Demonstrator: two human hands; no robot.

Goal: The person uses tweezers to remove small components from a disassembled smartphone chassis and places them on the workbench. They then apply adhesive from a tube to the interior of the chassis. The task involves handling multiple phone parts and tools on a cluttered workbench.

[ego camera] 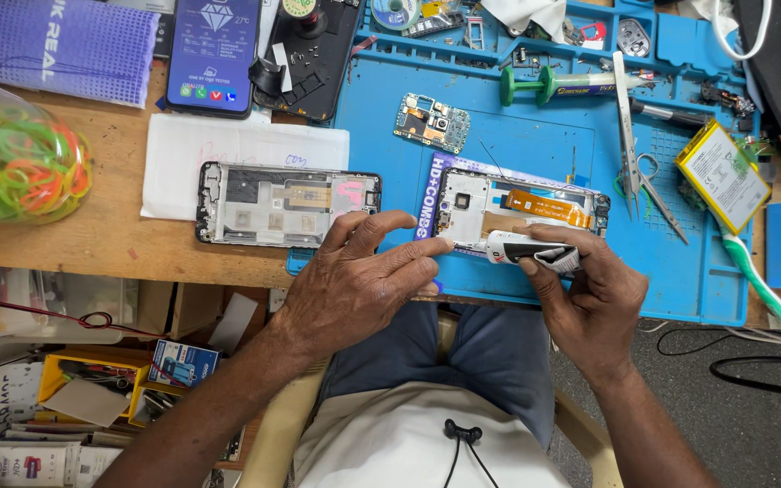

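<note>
Centrally, left hand lies fingers spread, unclenched, fingertips on opened phone frame at mid-frame on blue mat. Right hand grips small white tube; nozzle hidden behind fingers.

Opened phone frame on work mat, second frame left, circuit board behind, tweezers right.

Matt blue rubbery mat; worn bare wood bench; shiny metal tweezers; glossy glass phone; crumpled soft glue tube; green bare circuit board; clear plastic jar.
</note>
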